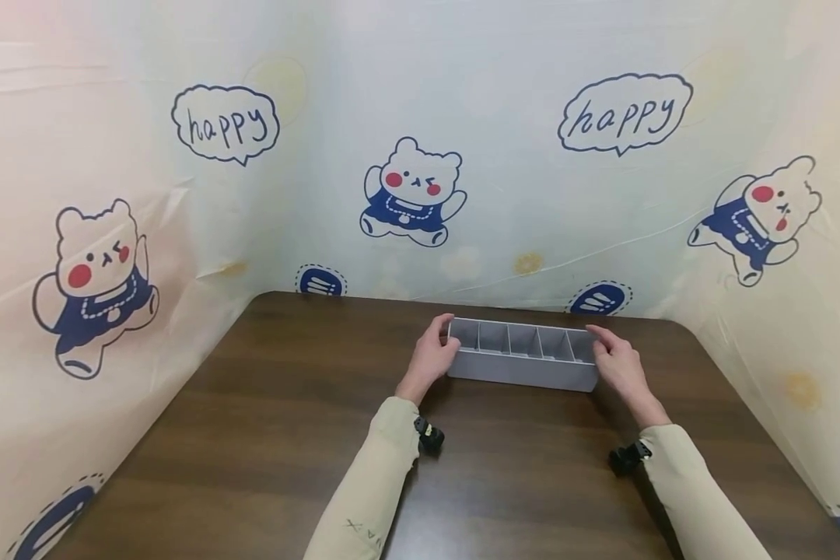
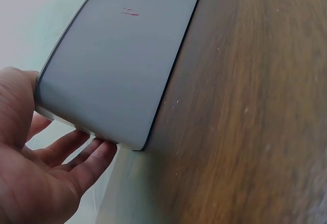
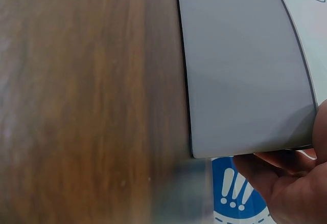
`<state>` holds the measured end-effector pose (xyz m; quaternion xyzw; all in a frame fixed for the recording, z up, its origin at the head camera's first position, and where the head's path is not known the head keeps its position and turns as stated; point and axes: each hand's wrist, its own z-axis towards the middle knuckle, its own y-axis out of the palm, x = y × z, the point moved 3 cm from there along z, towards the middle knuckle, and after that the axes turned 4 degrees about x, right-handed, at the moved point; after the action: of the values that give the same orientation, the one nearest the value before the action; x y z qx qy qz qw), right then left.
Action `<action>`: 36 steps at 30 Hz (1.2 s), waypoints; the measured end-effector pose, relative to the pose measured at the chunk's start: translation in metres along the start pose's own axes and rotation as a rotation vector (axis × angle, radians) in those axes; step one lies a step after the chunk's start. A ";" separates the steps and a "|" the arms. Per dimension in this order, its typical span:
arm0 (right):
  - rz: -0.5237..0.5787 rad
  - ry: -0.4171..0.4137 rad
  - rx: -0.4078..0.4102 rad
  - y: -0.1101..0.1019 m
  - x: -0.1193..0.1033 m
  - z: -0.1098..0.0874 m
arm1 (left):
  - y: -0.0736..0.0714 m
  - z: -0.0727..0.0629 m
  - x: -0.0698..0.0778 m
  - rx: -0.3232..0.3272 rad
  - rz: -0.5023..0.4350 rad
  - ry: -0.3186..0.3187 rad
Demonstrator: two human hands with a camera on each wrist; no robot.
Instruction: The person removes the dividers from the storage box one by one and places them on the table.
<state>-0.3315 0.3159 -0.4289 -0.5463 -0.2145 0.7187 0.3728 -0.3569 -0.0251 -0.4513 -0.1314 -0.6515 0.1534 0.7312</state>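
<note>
A long grey divided storage box [image 1: 521, 369] sits at the far side of the table, its row of several open compartments facing up. My left hand [image 1: 434, 356] grips its left end, with the thumb at the top rim and the fingers against the end wall. At the other end, my right hand [image 1: 619, 367] holds the box in the same way. The left wrist view shows the smooth long side of the box [image 2: 117, 65] with small red marks on it. In the right wrist view the box's side [image 3: 245, 81] is plain, and the right fingers [image 3: 258, 173] press its end.
The brown wooden table [image 1: 252, 435] has rounded far corners. A pale curtain [image 1: 504, 202] printed with bears and "happy" bubbles hangs behind it and along both sides, close to the box's back. A small black camera sits on each wrist.
</note>
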 end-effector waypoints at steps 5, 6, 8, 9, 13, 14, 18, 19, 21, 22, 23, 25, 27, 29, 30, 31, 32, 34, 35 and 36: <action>0.018 0.008 -0.017 0.004 -0.001 0.000 | -0.004 -0.001 -0.003 0.000 0.001 0.000; 0.021 0.011 -0.024 0.005 -0.002 0.000 | -0.005 -0.001 -0.003 0.002 -0.002 0.000; 0.026 0.011 -0.033 0.005 -0.003 0.001 | -0.006 0.000 -0.003 0.005 -0.005 0.001; 0.028 0.013 -0.035 0.006 -0.004 0.002 | -0.007 0.000 -0.003 0.005 -0.007 0.002; 0.023 0.008 -0.031 0.007 -0.006 0.004 | -0.010 0.001 -0.003 0.009 0.002 -0.004; 0.022 0.007 -0.031 0.008 -0.006 0.004 | -0.010 0.001 -0.003 0.011 0.005 -0.006; 0.028 0.009 -0.031 0.011 -0.007 0.006 | -0.013 0.001 -0.006 0.019 0.010 -0.007; 0.026 0.008 -0.027 0.012 -0.007 0.006 | -0.013 0.001 -0.007 0.018 0.010 -0.008; 0.025 0.003 -0.023 0.013 -0.008 0.007 | -0.014 0.002 -0.008 0.017 0.009 -0.006; 0.022 0.002 -0.020 0.014 -0.008 0.007 | -0.014 0.002 -0.009 0.016 0.008 -0.006; 0.022 0.000 -0.017 0.015 -0.009 0.007 | -0.015 0.002 -0.009 0.016 0.005 -0.006; 0.023 -0.002 -0.019 0.016 -0.010 0.007 | -0.016 0.002 -0.011 0.021 0.004 -0.009; 0.025 -0.003 -0.023 0.018 -0.011 0.007 | -0.018 0.002 -0.012 0.027 0.007 -0.012; 0.027 -0.004 -0.017 0.019 -0.012 0.008 | -0.019 0.001 -0.012 0.030 0.007 -0.013; 0.027 -0.003 -0.016 0.020 -0.013 0.008 | -0.020 0.001 -0.012 0.032 0.008 -0.014; 0.029 -0.002 -0.013 0.020 -0.013 0.008 | -0.021 0.001 -0.012 0.032 0.006 -0.013; 0.029 -0.003 -0.013 0.021 -0.014 0.009 | -0.022 0.001 -0.012 0.033 0.001 -0.012; 0.033 -0.001 -0.011 0.021 -0.015 0.009 | -0.023 0.001 -0.011 0.034 -0.008 -0.014; 0.036 0.003 -0.014 0.022 -0.015 0.009 | -0.024 0.001 -0.011 0.036 -0.009 -0.016; 0.036 0.004 -0.018 0.023 -0.015 0.010 | -0.025 0.001 -0.012 0.036 -0.011 -0.018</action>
<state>-0.3455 0.2908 -0.4325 -0.5546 -0.2104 0.7224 0.3554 -0.3577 -0.0526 -0.4520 -0.1132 -0.6559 0.1623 0.7284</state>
